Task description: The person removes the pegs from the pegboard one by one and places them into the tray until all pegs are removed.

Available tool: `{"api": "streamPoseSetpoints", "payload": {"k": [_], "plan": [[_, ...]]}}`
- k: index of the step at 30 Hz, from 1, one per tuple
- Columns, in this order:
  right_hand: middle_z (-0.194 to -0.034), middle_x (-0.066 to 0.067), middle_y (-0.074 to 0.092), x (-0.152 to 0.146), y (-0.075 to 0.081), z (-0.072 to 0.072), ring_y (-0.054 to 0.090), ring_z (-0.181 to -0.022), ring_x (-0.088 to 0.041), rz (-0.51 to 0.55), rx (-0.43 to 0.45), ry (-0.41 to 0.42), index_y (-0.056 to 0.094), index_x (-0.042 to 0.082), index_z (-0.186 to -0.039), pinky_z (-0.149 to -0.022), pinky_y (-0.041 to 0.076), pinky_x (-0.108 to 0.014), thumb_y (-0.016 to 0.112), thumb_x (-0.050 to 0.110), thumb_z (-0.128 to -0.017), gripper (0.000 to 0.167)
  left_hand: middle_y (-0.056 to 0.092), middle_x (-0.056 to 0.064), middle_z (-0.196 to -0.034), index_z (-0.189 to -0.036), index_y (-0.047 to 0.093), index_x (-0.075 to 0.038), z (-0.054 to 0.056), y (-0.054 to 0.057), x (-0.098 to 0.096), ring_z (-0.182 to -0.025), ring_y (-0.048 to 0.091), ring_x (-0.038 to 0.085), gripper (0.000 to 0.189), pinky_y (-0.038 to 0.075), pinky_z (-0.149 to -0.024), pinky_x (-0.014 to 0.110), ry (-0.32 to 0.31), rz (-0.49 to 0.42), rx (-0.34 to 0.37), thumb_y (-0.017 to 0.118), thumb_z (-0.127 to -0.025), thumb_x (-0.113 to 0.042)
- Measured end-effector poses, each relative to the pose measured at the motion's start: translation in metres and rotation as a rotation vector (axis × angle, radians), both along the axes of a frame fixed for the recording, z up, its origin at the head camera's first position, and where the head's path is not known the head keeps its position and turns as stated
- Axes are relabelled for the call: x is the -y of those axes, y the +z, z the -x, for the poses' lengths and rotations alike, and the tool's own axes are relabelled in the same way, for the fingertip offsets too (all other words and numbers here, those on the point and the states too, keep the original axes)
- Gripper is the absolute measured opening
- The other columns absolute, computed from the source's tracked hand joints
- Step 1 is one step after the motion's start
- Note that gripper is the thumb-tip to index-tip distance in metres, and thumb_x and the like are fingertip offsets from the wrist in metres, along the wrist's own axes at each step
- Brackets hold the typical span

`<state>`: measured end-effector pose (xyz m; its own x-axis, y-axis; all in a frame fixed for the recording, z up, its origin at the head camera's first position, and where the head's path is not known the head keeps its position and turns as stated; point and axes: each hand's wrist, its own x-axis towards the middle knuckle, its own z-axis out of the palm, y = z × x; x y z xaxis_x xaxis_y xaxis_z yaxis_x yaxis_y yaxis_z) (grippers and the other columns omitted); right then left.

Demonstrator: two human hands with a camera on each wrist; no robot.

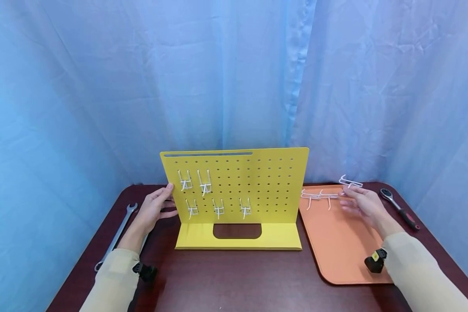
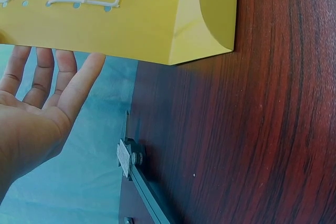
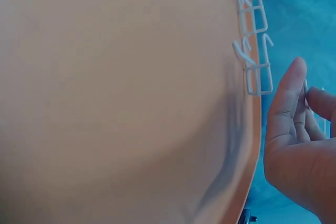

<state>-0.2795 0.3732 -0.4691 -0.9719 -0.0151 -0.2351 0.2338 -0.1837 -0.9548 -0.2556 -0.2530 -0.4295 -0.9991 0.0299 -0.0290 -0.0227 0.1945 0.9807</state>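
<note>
A yellow pegboard stands upright on its base, with several white wire hooks hung on its left half. My left hand holds the board's left edge; in the left wrist view its fingers reach behind the edge and the thumb tip shows in front. My right hand is raised over the back of an orange tray, pinching a white wire hook between thumb and fingers. Two more white hooks lie at the tray's back edge. In the right wrist view, the fingers partly hide the pinched hook.
A wrench lies on the dark wooden table at the left. Calipers lie near it, mostly hidden by my forearm in the head view. A ratchet lies right of the tray. Blue curtains surround the table's back and sides.
</note>
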Motion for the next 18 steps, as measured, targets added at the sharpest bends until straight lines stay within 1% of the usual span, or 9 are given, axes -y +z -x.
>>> {"api": "streamPoseSetpoints", "payload": {"k": [2, 3, 4, 6, 9, 12, 18], "plan": [[-0.095, 0.006, 0.076, -0.001, -0.003, 0.002, 0.074, -0.085, -0.014, -0.026, 0.007, 0.007, 0.066, 0.022, -0.108, -0.075, 0.062, -0.033, 0.064, 0.025, -0.103, 0.007, 0.057, 0.025, -0.121, -0.13, 0.062, -0.006, 0.0, -0.001, 0.0, -0.107, 0.062, 0.04, 0.067, 0.061, -0.081, 0.041, 0.001, -0.003, 0.002, 0.055, -0.097, -0.063], [-0.095, 0.005, 0.076, -0.002, -0.005, 0.003, 0.074, -0.085, -0.014, -0.033, 0.009, 0.01, 0.065, 0.019, -0.113, -0.076, 0.062, -0.033, 0.064, 0.025, -0.103, 0.012, 0.056, 0.026, -0.121, -0.129, 0.062, -0.005, 0.0, -0.001, 0.001, -0.107, 0.062, 0.039, 0.067, 0.061, -0.081, 0.041, 0.0, -0.006, 0.003, 0.055, -0.097, -0.063], [-0.095, 0.005, 0.076, -0.002, -0.006, 0.004, 0.074, -0.085, -0.014, -0.053, 0.013, 0.016, 0.063, 0.016, -0.119, -0.076, 0.062, -0.034, 0.063, 0.026, -0.103, 0.018, 0.056, 0.026, -0.122, -0.129, 0.062, -0.005, 0.0, -0.001, 0.0, -0.106, 0.063, 0.039, 0.067, 0.061, -0.081, 0.041, 0.0, -0.009, 0.004, 0.055, -0.097, -0.063], [-0.095, 0.005, 0.076, -0.004, -0.008, 0.006, 0.074, -0.084, -0.015, -0.113, 0.019, 0.029, 0.055, 0.008, -0.132, -0.076, 0.062, -0.034, 0.063, 0.028, -0.103, 0.036, 0.056, 0.026, -0.122, -0.129, 0.062, -0.005, 0.0, -0.002, 0.0, -0.106, 0.063, 0.038, 0.067, 0.061, -0.081, 0.041, 0.001, -0.012, 0.004, 0.055, -0.097, -0.064], [-0.095, 0.004, 0.075, -0.005, -0.011, 0.009, 0.073, -0.083, -0.014, -0.201, 0.026, 0.055, 0.042, -0.003, -0.144, -0.076, 0.062, -0.034, 0.06, 0.03, -0.104, 0.055, 0.056, 0.026, -0.123, -0.13, 0.062, -0.005, 0.0, -0.002, 0.0, -0.106, 0.063, 0.039, 0.068, 0.061, -0.081, 0.041, -0.001, -0.011, 0.004, 0.055, -0.097, -0.064], [-0.097, 0.003, 0.074, -0.007, -0.014, 0.011, 0.073, -0.083, -0.014, -0.253, 0.027, 0.086, 0.034, -0.008, -0.149, -0.077, 0.062, -0.034, 0.058, 0.031, -0.105, 0.063, 0.056, 0.026, -0.122, -0.13, 0.062, -0.005, 0.001, -0.002, 0.001, -0.107, 0.062, 0.04, 0.067, 0.061, -0.081, 0.041, 0.0, -0.006, 0.0, 0.055, -0.097, -0.064], [-0.099, 0.004, 0.073, -0.012, -0.016, 0.011, 0.073, -0.086, -0.015, -0.287, 0.031, 0.111, 0.028, -0.011, -0.151, -0.08, 0.061, -0.034, 0.056, 0.031, -0.107, 0.067, 0.056, 0.027, -0.121, -0.128, 0.062, -0.005, 0.002, -0.001, 0.001, -0.106, 0.063, 0.039, 0.066, 0.061, -0.081, 0.042, -0.003, -0.012, -0.007, 0.055, -0.097, -0.063]]}}
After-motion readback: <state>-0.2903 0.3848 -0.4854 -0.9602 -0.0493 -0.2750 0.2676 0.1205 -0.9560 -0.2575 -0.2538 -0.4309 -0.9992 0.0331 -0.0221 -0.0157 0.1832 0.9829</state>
